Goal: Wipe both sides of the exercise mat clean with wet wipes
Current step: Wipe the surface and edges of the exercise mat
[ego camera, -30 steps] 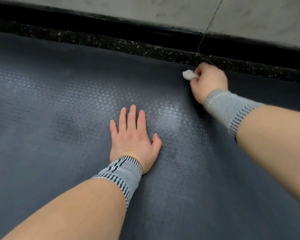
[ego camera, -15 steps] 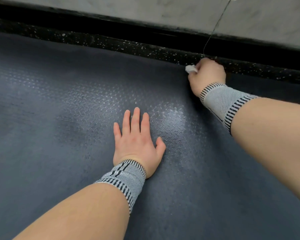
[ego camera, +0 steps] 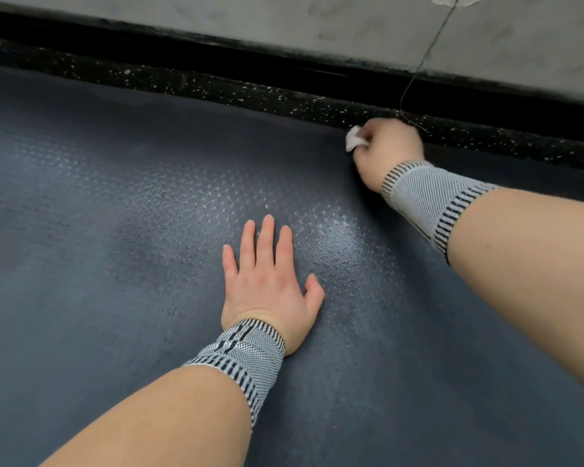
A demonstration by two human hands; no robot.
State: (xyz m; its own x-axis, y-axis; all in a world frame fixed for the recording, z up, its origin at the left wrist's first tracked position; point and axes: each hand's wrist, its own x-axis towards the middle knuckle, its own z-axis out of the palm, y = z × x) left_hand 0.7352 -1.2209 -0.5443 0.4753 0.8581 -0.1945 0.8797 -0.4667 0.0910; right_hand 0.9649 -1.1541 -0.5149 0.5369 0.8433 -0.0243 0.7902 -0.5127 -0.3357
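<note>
A: What do you have on the hands?

B: I see the right hand curled into a fist around a small white wet wipe, which sticks out on the thumb side. The fist sits low at the far edge of the mat, with the wipe down on the surface as far as I can judge.

A: And the other one?

B: The left hand lies flat, palm down, fingers straight and a little spread, pressing on the mat nearer to me. It holds nothing. The two hands are well apart, the left nearer and further left.

A: Anything on the wrists?

B: Each wrist wears a grey knitted wristband with dark stripes, left and right.

A: Where is the mat itself?

B: It is dark blue-grey with a fine embossed pattern, spread out and filling most of my view. A shiny, damp-looking patch lies between the two hands, just beyond the left thumb.

A: And past it?

B: A black speckled floor strip runs along the mat's far edge, then a grey wall. A thin wire hangs down the wall, ending just above the right hand.
</note>
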